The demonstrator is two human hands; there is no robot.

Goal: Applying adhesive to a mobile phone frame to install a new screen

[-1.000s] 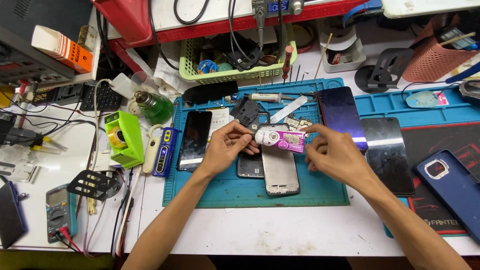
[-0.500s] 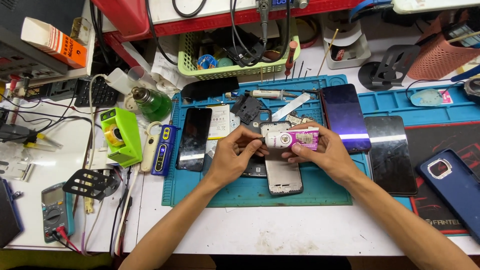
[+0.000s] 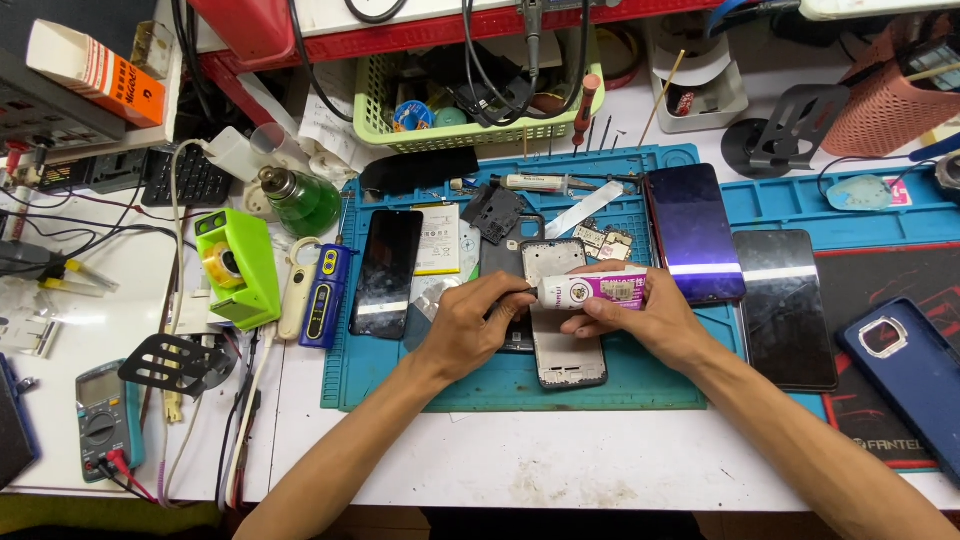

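Both hands [image 3: 470, 325] [image 3: 640, 320] shifted, now gripping pink-and-white glue tube [image 3: 595, 291] over phone frame [image 3: 565, 345].

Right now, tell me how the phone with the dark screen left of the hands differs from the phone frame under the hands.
The dark-screen phone lies clear of both hands; the phone frame is partly covered by the left hand and the right hand. The phone shows a glossy black screen; the frame shows a pale grey inside. Both lie flat on the teal mat.
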